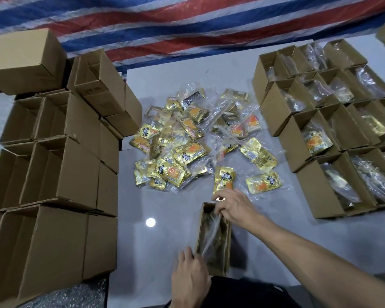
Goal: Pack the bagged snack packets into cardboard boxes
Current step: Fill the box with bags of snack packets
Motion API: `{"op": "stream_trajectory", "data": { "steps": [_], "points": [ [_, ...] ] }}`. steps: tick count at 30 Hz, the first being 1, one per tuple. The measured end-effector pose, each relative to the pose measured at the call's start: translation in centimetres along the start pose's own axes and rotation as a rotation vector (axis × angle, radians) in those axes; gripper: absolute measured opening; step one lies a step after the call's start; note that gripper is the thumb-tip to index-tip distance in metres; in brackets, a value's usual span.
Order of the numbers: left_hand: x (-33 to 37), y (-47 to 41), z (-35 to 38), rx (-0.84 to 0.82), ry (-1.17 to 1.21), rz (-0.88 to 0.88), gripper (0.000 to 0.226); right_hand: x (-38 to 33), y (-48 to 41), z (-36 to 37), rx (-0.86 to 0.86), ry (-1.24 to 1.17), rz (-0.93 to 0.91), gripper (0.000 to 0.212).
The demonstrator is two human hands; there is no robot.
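Grey table [165, 207]: right hand [236, 207] pinches bag [211, 232], packet print blurred.

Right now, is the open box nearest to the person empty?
No: a clear bag of packets sits inside the box, and the right hand pinches the top of the bag.
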State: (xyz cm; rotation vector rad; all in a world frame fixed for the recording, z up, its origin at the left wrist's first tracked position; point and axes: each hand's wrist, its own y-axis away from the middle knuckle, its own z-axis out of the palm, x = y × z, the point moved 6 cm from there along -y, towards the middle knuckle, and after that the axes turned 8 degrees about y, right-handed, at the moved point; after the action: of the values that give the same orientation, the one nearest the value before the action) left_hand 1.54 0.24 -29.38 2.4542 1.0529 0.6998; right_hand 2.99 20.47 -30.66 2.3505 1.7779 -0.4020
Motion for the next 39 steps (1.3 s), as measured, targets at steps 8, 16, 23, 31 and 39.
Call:
{"op": "stream_trajectory", "data": {
  "steps": [8,16,23,31,39],
  "points": [
    [3.6,-1.6,0.2,-0.030,-0.234,0.314,0.051,0.9,2.7,4.4,-0.183,-0.021,0.282,0.032],
    [4.2,-5.0,5.5,-0.213,-0.189,0.191,0.070,0.3,5.8,5.3,-0.238,-0.187,0.528,0.054],
    [3.3,-6.9,2.2,-0.238,0.251,0.167,0.066,-0.5,8.4,6.8,-0.012,-0.645,1.005,0.065],
    [-1.0,-5.8,0.2,-0.050,0.439,-0.080,0.076,-0.9,8.8,6.5,-0.367,-0.533,1.181,0.007],
    [3.0,-4.6,2.7,-0.305,0.663,0.010,0.052,0.4,11.7,2.9,-0.472,-0.343,1.169,0.016]
  ]
}}
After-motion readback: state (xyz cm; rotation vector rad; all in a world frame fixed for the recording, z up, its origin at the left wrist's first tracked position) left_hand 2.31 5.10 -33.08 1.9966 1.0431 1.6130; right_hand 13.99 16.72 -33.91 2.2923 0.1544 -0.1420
